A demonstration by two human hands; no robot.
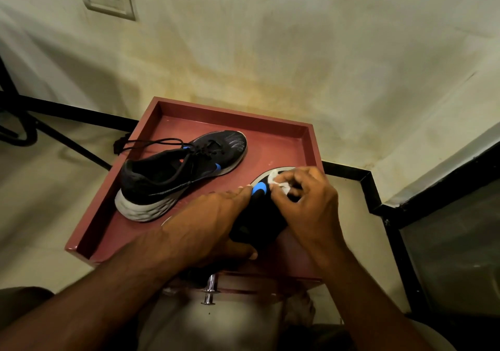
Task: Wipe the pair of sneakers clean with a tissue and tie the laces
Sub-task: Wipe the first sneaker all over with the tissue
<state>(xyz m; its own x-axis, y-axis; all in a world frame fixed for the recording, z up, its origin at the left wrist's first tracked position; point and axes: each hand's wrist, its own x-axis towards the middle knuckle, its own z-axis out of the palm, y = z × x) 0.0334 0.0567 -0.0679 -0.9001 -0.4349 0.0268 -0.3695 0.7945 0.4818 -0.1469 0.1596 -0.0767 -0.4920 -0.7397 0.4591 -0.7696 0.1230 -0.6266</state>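
Tray (pixel 284 127), red-brown, walled; landmark for all entries below. Far sneaker (pixel 184 172): black, white sole, lying on its side across the tray's left half; laces (pixel 151 143) loose, trailing over the tray's left wall, untied. Wiped or not cannot be told in this light. Near sneaker (pixel 259 215): toward the tray's right front, largely covered by both hands; toe and a blue patch show; its laces hidden. Left hand (pixel 213 223): grips the near sneaker from the left, fingers along its upper, thumb under its near end, steadying it. Right hand (pixel 305 196): fingers curled, pinching the tissue (pixel 281 184) against the near sneaker's toe area. Tissue: white, crumpled, small. Status, as judged: wiping of the near sneaker in hand; lace-tying on the far sneaker outstanding, and probably on both.
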